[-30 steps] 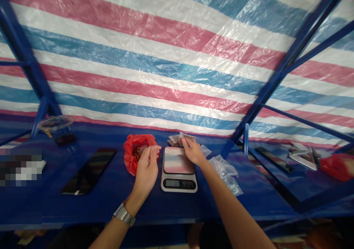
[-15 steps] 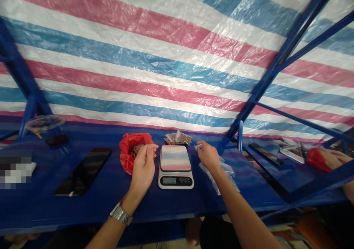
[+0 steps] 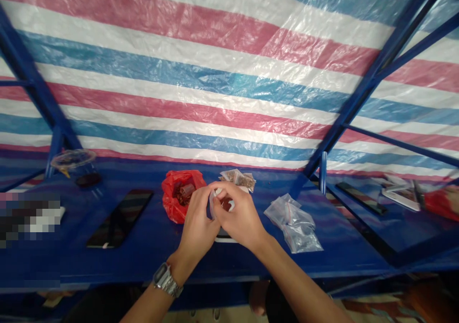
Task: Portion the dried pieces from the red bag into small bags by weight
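My left hand [image 3: 199, 219] and my right hand [image 3: 241, 214] meet above the kitchen scale, fingers closed in a pinch on a small clear plastic bag [image 3: 213, 204]. Most of that bag is hidden behind the fingers. The scale [image 3: 225, 240] lies beneath them, its display covered from sight and only its front edge and a little of its top showing. Just left of my left hand stands an open red plastic bag [image 3: 171, 203] with brown dried bits and a small clear scoop or cup [image 3: 187, 189] inside. Behind the scale lie filled clear packets [image 3: 232, 176].
Several flat clear zip bags [image 3: 296, 227] lie right of my hands on the blue table [image 3: 118, 268]. A black phone [image 3: 120, 218] and a clear cup [image 3: 77, 167] are at left. Blue metal poles [image 3: 344, 113] slant at right, beyond which lies another dark phone [image 3: 361, 199].
My right hand has moved left from the pile of clear bags to meet my left hand over the scale. A small clear bag is now between both hands.
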A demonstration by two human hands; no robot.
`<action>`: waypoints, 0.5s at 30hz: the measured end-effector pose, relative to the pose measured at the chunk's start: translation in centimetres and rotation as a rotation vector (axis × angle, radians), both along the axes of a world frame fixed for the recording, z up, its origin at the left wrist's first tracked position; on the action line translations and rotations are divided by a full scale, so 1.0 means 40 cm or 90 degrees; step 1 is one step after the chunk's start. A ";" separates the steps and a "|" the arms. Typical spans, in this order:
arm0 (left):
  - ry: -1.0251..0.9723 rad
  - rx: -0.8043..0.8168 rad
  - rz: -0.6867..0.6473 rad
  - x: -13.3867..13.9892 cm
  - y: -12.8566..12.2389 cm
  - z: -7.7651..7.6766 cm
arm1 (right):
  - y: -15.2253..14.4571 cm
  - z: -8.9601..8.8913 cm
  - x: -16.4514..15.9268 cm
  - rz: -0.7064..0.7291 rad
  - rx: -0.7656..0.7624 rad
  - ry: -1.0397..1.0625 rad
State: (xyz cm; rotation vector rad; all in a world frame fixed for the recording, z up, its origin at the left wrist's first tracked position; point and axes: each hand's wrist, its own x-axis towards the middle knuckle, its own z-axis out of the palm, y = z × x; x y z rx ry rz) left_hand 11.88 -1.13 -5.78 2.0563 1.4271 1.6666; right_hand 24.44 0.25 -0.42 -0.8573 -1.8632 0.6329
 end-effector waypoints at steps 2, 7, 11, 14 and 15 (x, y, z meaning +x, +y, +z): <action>-0.007 0.011 0.008 -0.019 0.000 0.012 | 0.002 0.003 -0.009 -0.012 0.034 -0.016; 0.169 0.064 0.092 -0.089 -0.020 0.041 | 0.009 0.010 -0.026 -0.015 0.031 0.017; 0.292 0.120 0.122 -0.149 -0.051 0.056 | -0.005 0.016 -0.054 0.018 -0.007 0.061; 0.243 0.107 0.137 -0.197 -0.067 0.071 | -0.004 0.015 -0.069 0.061 -0.027 0.119; 0.192 0.085 0.159 -0.214 -0.069 0.076 | 0.003 0.013 -0.073 0.063 -0.032 0.129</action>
